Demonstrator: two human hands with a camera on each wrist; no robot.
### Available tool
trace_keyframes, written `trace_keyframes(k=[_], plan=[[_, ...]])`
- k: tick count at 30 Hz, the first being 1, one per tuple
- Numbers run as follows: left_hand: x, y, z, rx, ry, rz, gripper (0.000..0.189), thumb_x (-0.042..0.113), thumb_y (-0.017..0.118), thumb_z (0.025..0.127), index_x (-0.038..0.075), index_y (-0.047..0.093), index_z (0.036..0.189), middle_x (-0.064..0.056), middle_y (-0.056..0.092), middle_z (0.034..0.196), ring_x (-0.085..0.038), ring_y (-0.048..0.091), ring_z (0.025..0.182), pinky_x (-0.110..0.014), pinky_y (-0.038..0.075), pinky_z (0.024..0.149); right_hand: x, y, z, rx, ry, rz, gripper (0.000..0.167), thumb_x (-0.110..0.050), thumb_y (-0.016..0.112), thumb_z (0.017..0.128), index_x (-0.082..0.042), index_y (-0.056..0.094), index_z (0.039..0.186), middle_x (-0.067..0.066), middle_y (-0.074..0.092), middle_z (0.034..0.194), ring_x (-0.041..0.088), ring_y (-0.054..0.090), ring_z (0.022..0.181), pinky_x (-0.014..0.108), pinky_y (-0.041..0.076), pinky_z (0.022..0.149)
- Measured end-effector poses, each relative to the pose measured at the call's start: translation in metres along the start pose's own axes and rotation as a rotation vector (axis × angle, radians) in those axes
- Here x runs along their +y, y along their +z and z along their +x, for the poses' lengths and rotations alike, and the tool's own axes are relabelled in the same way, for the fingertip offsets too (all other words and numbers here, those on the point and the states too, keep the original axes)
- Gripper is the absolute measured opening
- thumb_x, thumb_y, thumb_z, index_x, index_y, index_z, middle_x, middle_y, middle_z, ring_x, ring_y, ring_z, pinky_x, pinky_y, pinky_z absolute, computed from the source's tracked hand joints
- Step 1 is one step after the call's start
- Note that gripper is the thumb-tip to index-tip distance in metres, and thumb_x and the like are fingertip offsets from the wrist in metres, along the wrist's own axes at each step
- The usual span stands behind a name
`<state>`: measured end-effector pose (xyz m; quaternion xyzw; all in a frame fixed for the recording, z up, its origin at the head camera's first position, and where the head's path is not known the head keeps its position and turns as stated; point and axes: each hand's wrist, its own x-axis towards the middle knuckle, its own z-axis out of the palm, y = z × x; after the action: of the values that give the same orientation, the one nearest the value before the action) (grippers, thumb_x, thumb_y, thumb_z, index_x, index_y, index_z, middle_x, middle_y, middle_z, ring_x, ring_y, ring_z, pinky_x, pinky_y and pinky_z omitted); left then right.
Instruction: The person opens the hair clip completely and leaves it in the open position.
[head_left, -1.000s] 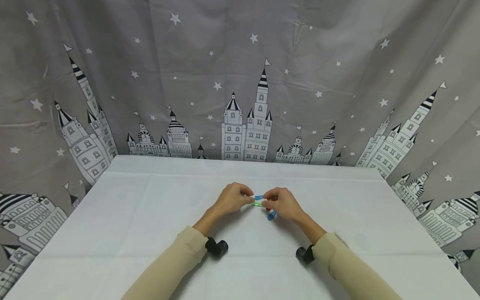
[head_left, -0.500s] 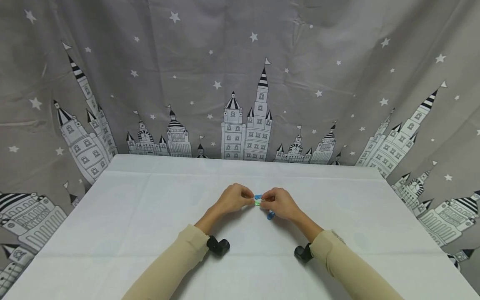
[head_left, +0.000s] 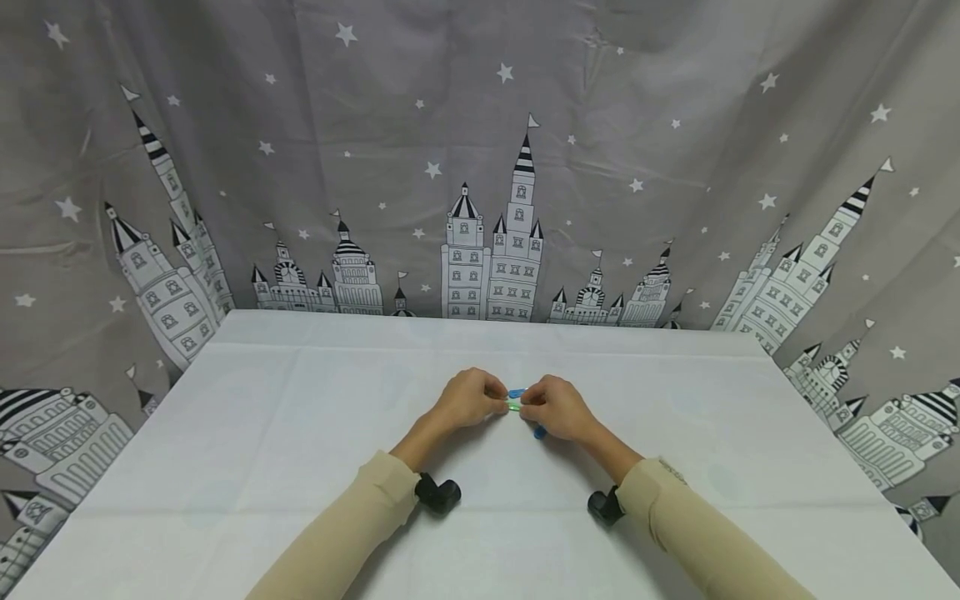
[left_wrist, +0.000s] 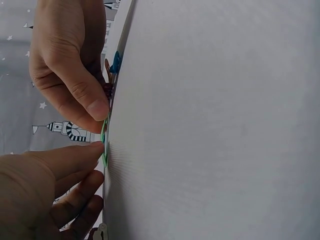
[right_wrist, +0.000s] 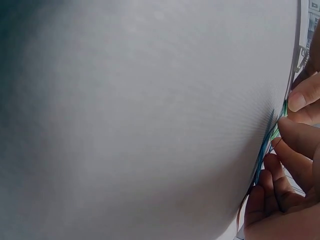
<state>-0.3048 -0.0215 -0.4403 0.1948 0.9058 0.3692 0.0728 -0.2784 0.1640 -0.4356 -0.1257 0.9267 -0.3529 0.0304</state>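
My left hand (head_left: 468, 397) and right hand (head_left: 561, 408) meet over the middle of the white table, fingertips almost together. Between them runs a thin, narrow green piece (head_left: 513, 407), pinched at each end by a thumb and finger; its exact kind I cannot tell. In the left wrist view it looks like a slim green loop (left_wrist: 104, 131). One small blue piece (head_left: 516, 393) lies just behind the fingertips. Another blue piece (head_left: 540, 432) shows partly under the right hand. The left wrist view also has a dark red piece (left_wrist: 108, 89) beside the right fingers.
The white tabletop (head_left: 300, 433) reaches back to a grey curtain (head_left: 390, 167) printed with castles and stars. Black wrist cameras sit at both cuffs, low over the table. A small pale piece with a hole (left_wrist: 102, 230) shows below the left fingers in the left wrist view.
The right hand has shifted slightly left, closer to the left hand, so less of the green piece shows. The red piece near the right fingers is now covered in the head view.
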Motion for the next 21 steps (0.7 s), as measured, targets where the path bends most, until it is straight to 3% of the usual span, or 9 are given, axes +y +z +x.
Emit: trace_keyframes(k=[10,21], plan=[[-0.0002,0.0013,0.0001,0.008,0.008,0.024,0.017,0.015,0.078,0.085,0.007,0.076,0.099,0.001,0.070,0.092,-0.016,0.062,0.088,-0.038,0.048,0.085,0.0006,0.0043,-0.0001,0.026,-0.009,-0.039,0.004,-0.003,0.074,0.085,-0.001,0.074,0.089,0.003,0.058,0.085,0.017,0.054,0.079,0.036,0.048,0.075],[0.0000,0.0024,0.0014,0.002,0.029,0.079,0.016,0.015,0.078,0.084,0.008,0.077,0.099,0.001,0.071,0.094,-0.019,0.062,0.095,-0.040,0.046,0.088,-0.0001,0.0047,-0.0018,0.032,-0.006,-0.031,0.004,-0.003,0.074,0.084,0.001,0.073,0.086,0.002,0.057,0.085,0.017,0.053,0.080,0.037,0.047,0.077]])
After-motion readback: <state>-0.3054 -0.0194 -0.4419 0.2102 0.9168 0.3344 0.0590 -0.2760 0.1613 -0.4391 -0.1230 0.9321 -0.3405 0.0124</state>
